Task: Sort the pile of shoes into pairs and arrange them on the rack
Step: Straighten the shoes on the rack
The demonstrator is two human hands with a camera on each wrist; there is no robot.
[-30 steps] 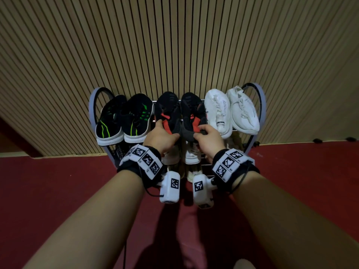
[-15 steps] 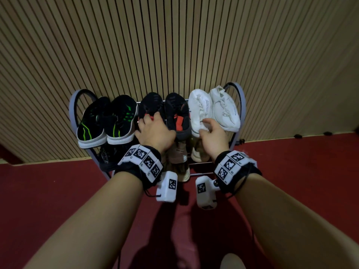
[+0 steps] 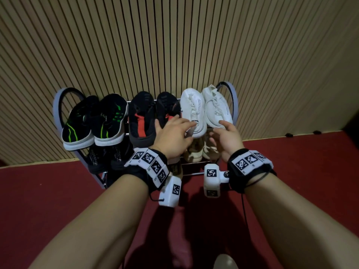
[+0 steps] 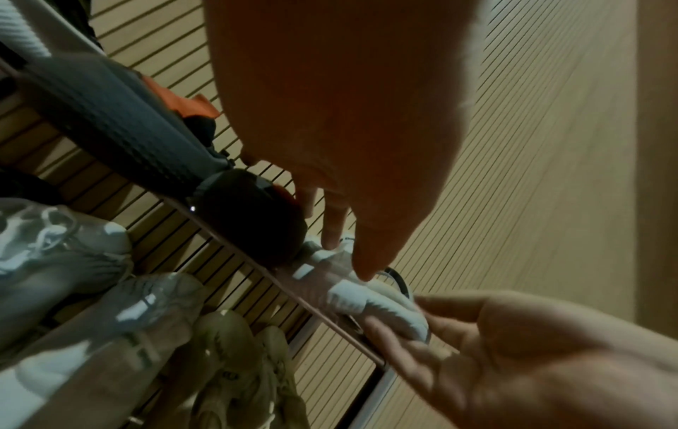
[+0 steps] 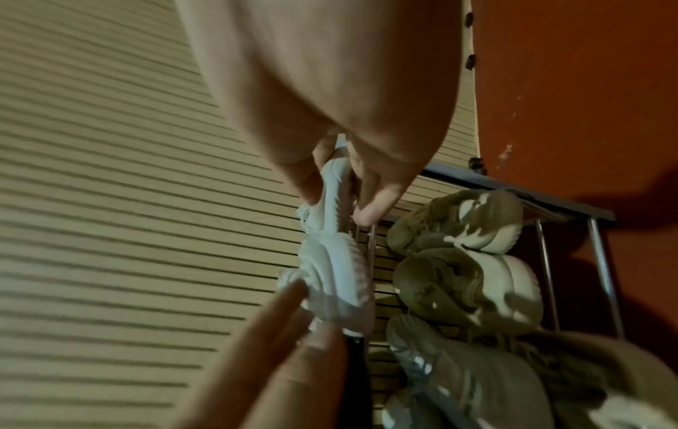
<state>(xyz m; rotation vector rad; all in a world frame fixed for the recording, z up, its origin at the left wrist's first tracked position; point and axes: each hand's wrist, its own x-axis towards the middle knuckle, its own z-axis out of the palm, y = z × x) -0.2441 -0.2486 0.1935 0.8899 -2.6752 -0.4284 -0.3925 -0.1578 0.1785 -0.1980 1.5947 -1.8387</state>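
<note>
Three pairs stand on the top shelf of the rack [image 3: 56,107]: black-green shoes [image 3: 110,119], black-red shoes [image 3: 141,115] and white shoes. My left hand [image 3: 186,127] reaches across the right black-red shoe, and its straight fingers lie on the heel of the left white shoe [image 3: 192,107]. In the left wrist view its fingertips [image 4: 332,241] touch that shoe [image 4: 348,293]. My right hand [image 3: 223,131] is at the heel of the right white shoe [image 3: 216,105]. The right wrist view shows my thumb and fingers [image 5: 370,209] pinching that heel [image 5: 333,200].
Black shoes [image 3: 97,160] and beige shoes [image 3: 194,151] fill the lower shelf under my hands. A slatted wooden wall [image 3: 174,45] rises right behind the rack. Red floor [image 3: 38,191] spreads around it, with small dark objects [image 3: 289,135] along the wall at the right.
Both hands have left the black-red pair and moved right to the white pair. The left hand's fingers have straightened; the right hand now pinches the right white shoe's heel.
</note>
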